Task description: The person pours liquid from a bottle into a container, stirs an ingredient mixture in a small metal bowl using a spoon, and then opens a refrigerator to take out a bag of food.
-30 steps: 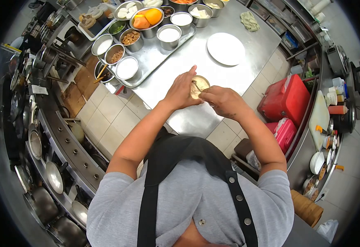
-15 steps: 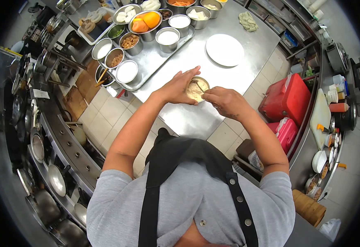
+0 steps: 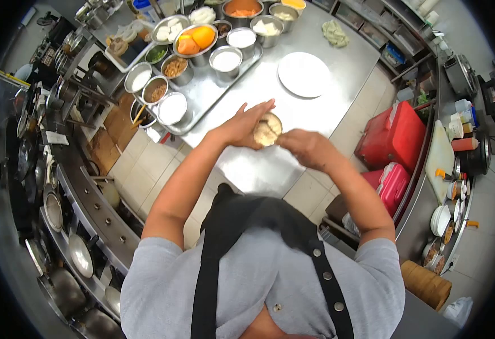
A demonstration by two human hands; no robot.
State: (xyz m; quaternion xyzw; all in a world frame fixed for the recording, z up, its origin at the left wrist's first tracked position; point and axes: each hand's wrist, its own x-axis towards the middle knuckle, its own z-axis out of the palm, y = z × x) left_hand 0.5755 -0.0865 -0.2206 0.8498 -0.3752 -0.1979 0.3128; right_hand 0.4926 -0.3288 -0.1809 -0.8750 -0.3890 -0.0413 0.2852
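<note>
A small round metal bowl [image 3: 267, 130] with a pale, creamy mixture stands on the steel table [image 3: 258, 169]. Around its left side my left hand [image 3: 241, 126] is wrapped, thumb near the front and fingertips at the far rim. At the right rim is my right hand [image 3: 304, 148], its fingers closed on the handle of a thin utensil, probably a spoon, whose other end lies in the mixture. Most of that handle is hidden by my fingers. Beyond the bowl, to the right, lies a white plate [image 3: 304, 74].
On the left, a metal tray [image 3: 206, 100] holds several metal containers of food, with orange items in one bowl [image 3: 195, 40]. A greenish cloth [image 3: 335, 34] lies at the table's far right. Red coolers [image 3: 391, 138] stand on the right; pans [image 3: 81, 255] sit at lower left.
Both hands and the bowl appear slightly lower in view, and the utensil in my right hand has shifted in the mixture. The whole view has also moved a little.
</note>
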